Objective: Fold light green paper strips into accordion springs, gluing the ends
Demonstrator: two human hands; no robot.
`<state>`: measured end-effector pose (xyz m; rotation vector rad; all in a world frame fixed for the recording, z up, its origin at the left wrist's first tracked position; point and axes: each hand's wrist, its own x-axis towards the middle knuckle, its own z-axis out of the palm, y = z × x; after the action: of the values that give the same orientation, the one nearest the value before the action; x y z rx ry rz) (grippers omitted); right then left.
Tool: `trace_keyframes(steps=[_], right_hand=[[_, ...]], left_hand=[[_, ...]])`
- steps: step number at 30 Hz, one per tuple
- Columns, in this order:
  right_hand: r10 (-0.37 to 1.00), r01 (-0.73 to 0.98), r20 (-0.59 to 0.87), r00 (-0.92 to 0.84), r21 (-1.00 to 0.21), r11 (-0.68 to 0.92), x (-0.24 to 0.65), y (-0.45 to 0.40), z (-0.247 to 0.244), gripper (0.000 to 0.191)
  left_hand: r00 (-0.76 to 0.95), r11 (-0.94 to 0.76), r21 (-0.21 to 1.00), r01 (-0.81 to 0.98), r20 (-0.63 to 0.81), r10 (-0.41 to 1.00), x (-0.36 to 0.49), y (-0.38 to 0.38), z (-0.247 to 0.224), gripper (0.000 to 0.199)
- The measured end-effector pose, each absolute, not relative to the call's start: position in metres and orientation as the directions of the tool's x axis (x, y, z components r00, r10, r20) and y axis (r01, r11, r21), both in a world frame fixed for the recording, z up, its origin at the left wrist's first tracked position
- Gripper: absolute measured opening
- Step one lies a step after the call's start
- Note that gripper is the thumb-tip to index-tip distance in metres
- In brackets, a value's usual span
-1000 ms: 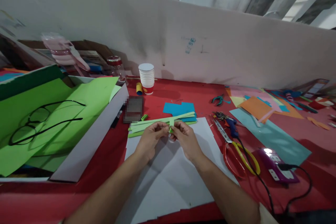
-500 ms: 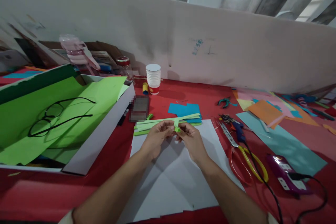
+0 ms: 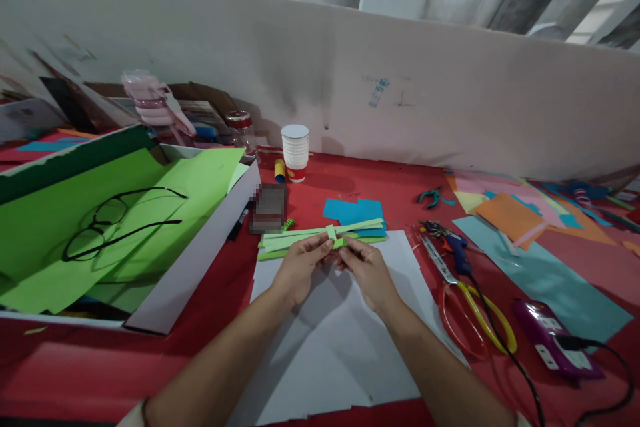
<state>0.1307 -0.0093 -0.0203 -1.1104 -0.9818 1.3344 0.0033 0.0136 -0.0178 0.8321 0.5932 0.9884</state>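
Observation:
A folded green paper strip [image 3: 339, 242] is pinched between both hands above the white paper [image 3: 345, 340]. My left hand [image 3: 301, 269] grips it from the left, fingers closed. On its other side my right hand [image 3: 369, 273] is closed as well, thumb and fingertips against the strip. Part of the strip is hidden behind the fingers. Just beyond the hands lie several loose light-green paper strips [image 3: 280, 241], partly over blue paper [image 3: 353, 211]. A small green paper coil [image 3: 289, 224] sits left of the blue paper.
Left stands a white box [image 3: 200, 250] with green sheets and eyeglasses [image 3: 95, 227]. Scissors [image 3: 453, 280], a blue glue gun [image 3: 457, 252] with a cord and a purple device [image 3: 555, 340] lie right. Stacked paper cups [image 3: 295, 153] stand at the back, near teal pliers [image 3: 430, 197].
The folded strip has turned slightly between my fingers, and its upright end now leans to the left. Both hands stay closed on it. The whole view has shifted a little.

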Motion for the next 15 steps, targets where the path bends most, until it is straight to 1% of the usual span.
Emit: trace_keyframes(steps=[3, 8, 11, 15], right_hand=[[0.998, -0.204, -0.059, 0.019, -0.977, -0.054, 0.1295, -0.0110, -0.0168, 0.017], [0.992, -0.205, -0.079, 0.093, -0.977, -0.059, 0.1255, -0.0109, -0.0154, 0.024], [0.992, -0.199, -0.063, 0.112, -0.979, -0.040, 0.1254, -0.0091, -0.0181, 0.019], [0.990, -0.185, -0.059, 0.125, -0.982, -0.035, 0.1294, -0.0075, -0.0209, 0.015]], left_hand=[[0.399, 0.303, 0.825, -0.476, -0.104, 0.911, 0.0052, 0.0137, -0.0191, 0.018], [0.337, 0.319, 0.818, -0.479, -0.164, 0.927, 0.0094, 0.0129, -0.0194, 0.019], [0.312, 0.332, 0.823, -0.460, -0.200, 0.929, 0.0092, 0.0125, -0.0195, 0.018], [0.329, 0.338, 0.840, -0.425, -0.205, 0.922, 0.0068, 0.0122, -0.0190, 0.016]])
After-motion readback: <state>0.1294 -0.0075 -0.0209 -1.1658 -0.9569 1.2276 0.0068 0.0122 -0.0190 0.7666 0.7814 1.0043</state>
